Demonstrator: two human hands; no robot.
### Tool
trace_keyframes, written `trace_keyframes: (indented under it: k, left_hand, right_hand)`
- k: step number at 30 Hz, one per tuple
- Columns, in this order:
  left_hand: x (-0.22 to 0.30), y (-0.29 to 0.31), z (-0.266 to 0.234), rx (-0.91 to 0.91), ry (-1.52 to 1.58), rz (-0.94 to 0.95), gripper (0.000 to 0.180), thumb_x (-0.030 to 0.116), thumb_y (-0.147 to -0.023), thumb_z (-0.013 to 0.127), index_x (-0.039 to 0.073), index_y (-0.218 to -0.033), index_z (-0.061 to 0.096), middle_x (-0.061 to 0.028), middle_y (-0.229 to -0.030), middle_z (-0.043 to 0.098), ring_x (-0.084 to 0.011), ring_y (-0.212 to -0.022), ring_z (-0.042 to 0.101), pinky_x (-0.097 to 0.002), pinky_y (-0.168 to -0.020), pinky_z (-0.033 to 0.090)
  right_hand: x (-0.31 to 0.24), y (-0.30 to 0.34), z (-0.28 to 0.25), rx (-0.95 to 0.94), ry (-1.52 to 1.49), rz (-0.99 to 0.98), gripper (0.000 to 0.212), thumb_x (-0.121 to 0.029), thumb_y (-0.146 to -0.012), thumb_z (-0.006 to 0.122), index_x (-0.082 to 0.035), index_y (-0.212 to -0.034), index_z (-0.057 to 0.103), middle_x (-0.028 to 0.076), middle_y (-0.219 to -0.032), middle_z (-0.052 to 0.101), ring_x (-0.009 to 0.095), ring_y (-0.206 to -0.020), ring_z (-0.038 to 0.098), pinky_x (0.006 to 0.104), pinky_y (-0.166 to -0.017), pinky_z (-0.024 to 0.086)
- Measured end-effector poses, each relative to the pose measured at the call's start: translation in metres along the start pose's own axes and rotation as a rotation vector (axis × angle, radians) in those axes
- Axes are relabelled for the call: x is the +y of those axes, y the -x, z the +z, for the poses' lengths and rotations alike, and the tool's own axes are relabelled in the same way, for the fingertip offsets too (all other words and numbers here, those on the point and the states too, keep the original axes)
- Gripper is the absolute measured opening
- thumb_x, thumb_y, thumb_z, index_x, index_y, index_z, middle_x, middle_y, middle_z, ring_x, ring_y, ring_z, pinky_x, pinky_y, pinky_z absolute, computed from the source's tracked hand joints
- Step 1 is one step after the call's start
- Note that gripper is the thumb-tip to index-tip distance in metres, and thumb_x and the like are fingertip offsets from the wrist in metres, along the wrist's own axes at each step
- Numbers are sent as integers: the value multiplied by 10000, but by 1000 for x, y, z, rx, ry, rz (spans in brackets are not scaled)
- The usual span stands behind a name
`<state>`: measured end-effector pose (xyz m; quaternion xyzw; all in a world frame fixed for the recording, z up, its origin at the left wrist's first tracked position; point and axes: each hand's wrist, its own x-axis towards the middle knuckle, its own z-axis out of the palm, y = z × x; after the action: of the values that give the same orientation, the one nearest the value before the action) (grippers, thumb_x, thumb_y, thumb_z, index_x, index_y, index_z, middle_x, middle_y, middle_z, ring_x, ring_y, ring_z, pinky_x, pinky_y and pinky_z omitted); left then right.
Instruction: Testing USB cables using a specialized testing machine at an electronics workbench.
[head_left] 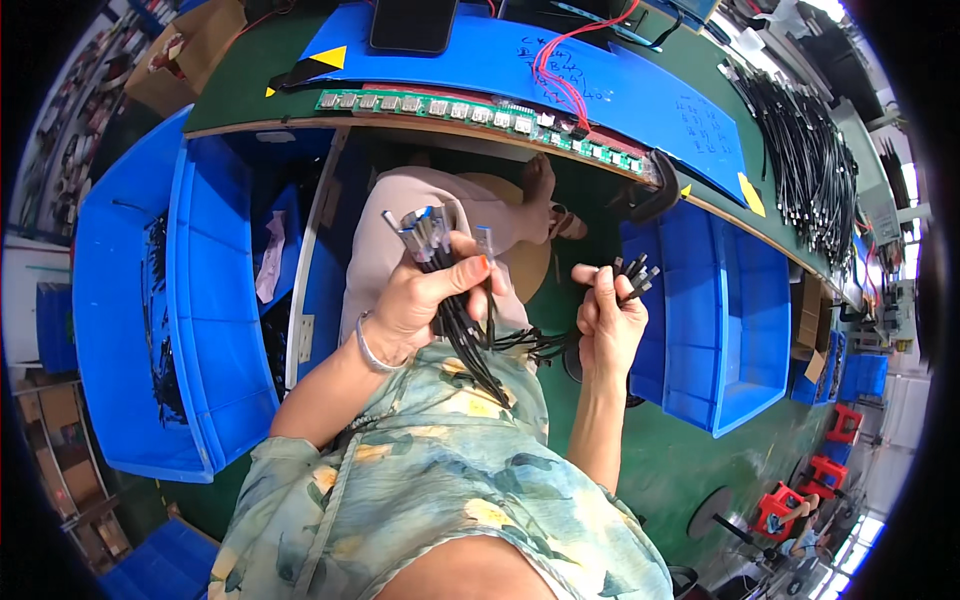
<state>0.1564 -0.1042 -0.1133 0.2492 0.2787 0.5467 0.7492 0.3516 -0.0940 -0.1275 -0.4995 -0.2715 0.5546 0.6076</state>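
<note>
A bundle of black USB cables runs between my two hands above my lap. Closed round one end is my left hand, with several metal plugs, some blue inside, poking out above the fingers. One plug stands apart from the rest beside the fingertips. My right hand grips the other end of the cables, and small dark connectors stick out past its thumb. Between the hands the cables sag and loop over my shirt.
Ahead is a bench edge with a strip of green circuit boards, a blue sheet and a phone. Blue bins stand at left and right. A pile of black cables lies on the bench's right.
</note>
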Motion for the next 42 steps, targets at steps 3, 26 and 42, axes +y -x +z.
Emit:
trace_keyframes:
  k: [3, 26, 42]
  left_hand:
    - [-2, 4, -3, 20, 0, 91, 107, 125, -803, 555, 21, -802, 529, -140, -777, 586, -129, -544, 550, -211, -498, 428]
    - [-6, 35, -10, 7, -57, -28, 115, 109, -777, 582, 6, -740, 548, -135, -708, 591, -94, -460, 475, -215, -445, 378]
    - [-1, 19, -5, -30, -121, -27, 137, 100, -771, 580, 2, -683, 544, -107, -657, 596, -77, -426, 466, -203, -418, 366]
  right_hand:
    - [-5, 12, 1, -241, 378, 85, 257, -145, -813, 550, -65, -571, 517, 12, -542, 546, 12, -364, 277, 181, -334, 166]
    - [-14, 8, -35, 155, -118, -417, 216, -165, -872, 456, -19, -723, 512, 141, -846, 598, 0, -369, 274, 139, -297, 196]
    - [-27, 6, -43, 132, 66, -472, 237, -181, -868, 471, -20, -705, 533, 40, -614, 528, 17, -369, 236, 171, -320, 164]
